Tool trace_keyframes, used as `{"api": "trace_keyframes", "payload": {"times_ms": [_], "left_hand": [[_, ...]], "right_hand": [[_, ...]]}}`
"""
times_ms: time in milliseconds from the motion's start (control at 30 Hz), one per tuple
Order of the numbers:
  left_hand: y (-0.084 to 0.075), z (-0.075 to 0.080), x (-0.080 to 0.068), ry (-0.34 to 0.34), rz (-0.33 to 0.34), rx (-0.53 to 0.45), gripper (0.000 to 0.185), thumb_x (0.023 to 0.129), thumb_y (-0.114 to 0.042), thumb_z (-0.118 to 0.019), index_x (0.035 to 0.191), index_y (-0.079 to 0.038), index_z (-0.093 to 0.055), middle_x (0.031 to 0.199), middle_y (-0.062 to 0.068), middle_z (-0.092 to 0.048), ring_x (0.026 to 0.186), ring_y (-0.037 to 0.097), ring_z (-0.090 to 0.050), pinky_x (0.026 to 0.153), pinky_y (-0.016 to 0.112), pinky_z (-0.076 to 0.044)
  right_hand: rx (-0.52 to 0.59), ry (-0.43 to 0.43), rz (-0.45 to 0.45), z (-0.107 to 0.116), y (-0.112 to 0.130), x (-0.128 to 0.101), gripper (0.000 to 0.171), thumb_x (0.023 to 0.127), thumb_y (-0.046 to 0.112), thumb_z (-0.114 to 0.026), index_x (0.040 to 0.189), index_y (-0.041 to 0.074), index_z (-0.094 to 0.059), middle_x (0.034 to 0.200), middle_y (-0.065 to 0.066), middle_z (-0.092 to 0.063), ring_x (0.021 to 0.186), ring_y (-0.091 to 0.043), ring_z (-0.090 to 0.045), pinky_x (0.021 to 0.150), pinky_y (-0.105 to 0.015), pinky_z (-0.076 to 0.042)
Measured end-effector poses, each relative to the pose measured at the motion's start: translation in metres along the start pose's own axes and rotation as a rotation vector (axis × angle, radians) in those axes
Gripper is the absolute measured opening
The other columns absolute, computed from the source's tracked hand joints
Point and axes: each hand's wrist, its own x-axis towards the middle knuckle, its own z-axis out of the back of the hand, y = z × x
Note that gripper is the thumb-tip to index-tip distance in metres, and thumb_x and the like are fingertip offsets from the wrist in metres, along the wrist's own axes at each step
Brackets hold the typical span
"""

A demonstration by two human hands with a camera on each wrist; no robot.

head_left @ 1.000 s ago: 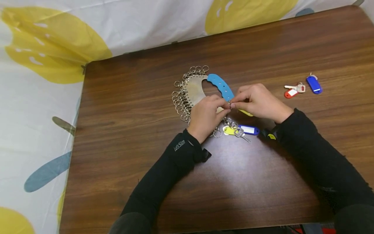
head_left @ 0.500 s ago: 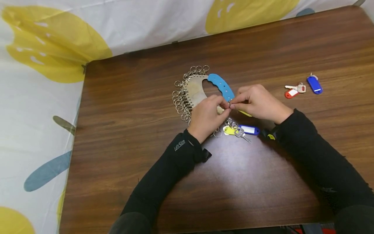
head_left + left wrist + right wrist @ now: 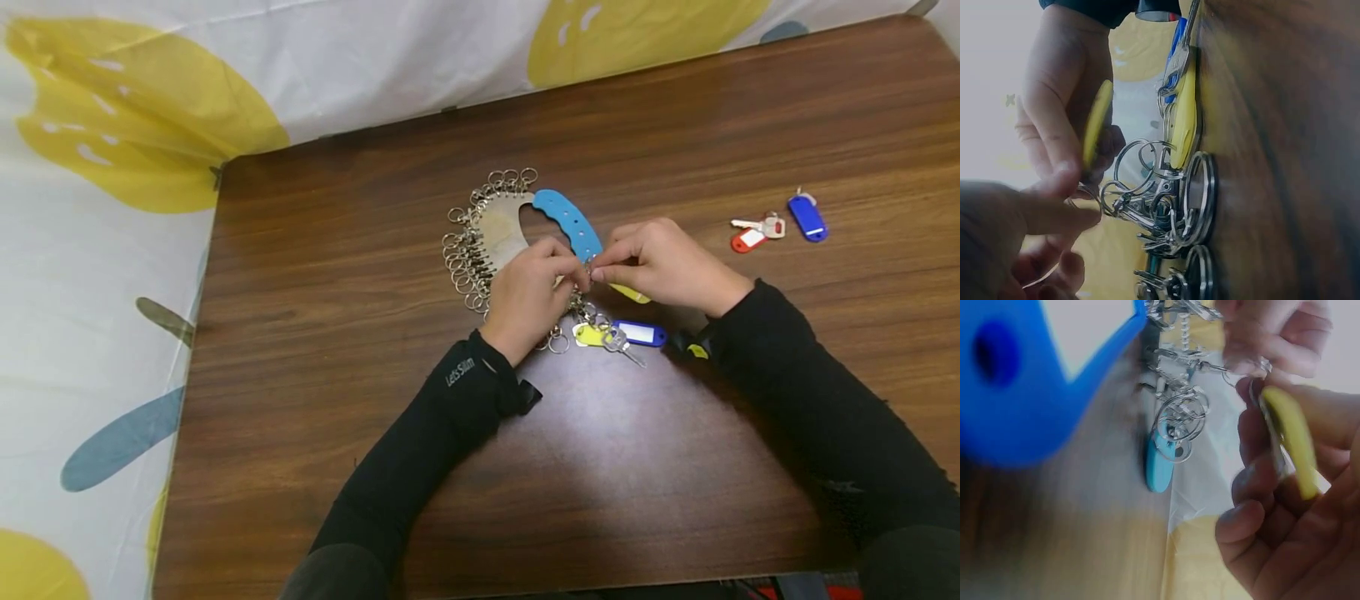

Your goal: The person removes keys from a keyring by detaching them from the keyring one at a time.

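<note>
A metal key holder plate [image 3: 498, 229] with a blue handle [image 3: 564, 218] lies on the table, its edge lined with snap hooks and split rings [image 3: 459, 265]. My left hand [image 3: 528, 296] is over its near side, fingers curled at a small split ring [image 3: 1087, 195] on a hook. Right beside those fingertips, my right hand [image 3: 671, 262] pinches a yellow key tag [image 3: 1294, 440] by its ring end, with a key [image 3: 1272, 434] alongside. The fingers hide the exact joining point. Another yellow tag [image 3: 591, 336], a key [image 3: 617, 340] and a blue tag [image 3: 643, 333] lie just below the hands.
On the right of the brown table [image 3: 315, 400] lie a red tag [image 3: 748, 241] with a key [image 3: 761, 225] and a blue tag [image 3: 807, 217]. A white patterned cloth [image 3: 405, 67] borders the table at the back and left.
My left thumb has drawn back and down from the right fingertips, uncovering some rings beneath. The right hand stays nearly in place, and the yellow tag under it shifts slightly.
</note>
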Motion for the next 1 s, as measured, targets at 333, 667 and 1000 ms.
{"api": "trace_keyframes", "payload": {"times_ms": [333,667,1000], "left_hand": [[-0.002,-0.0004,-0.0009,0.023,0.093,-0.079,0.012,0.086,-0.03,-0.064,0.093,-0.021,-0.07,0.092,-0.007,-0.068,0.071,0.006,-0.059,0.056,0.02,-0.04],[-0.0019,0.0006,0.0008,0.026,0.061,-0.021,0.01,0.089,-0.031,-0.066,0.089,-0.021,-0.068,0.09,-0.008,-0.069,0.07,0.007,-0.06,0.055,0.021,-0.04],[0.0014,-0.0003,0.0012,0.05,-0.039,-0.008,0.008,0.09,-0.029,-0.065,0.09,-0.021,-0.066,0.093,-0.006,-0.066,0.075,0.009,-0.059,0.059,0.023,-0.043]], "right_hand": [[-0.044,-0.042,0.015,-0.0007,0.0003,-0.0006,0.01,0.083,0.006,-0.071,0.091,0.007,-0.077,0.074,-0.001,-0.065,0.06,-0.006,-0.044,0.054,-0.021,-0.037],[-0.043,-0.048,0.059,-0.0008,-0.0002,-0.0004,0.01,0.083,0.007,-0.071,0.09,0.008,-0.077,0.069,0.001,-0.058,0.059,-0.005,-0.04,0.053,-0.02,-0.034],[0.012,-0.017,0.019,0.0011,-0.0026,-0.0006,0.007,0.084,0.006,-0.069,0.087,0.008,-0.075,0.073,0.001,-0.062,0.06,-0.005,-0.043,0.055,-0.021,-0.036]]}}
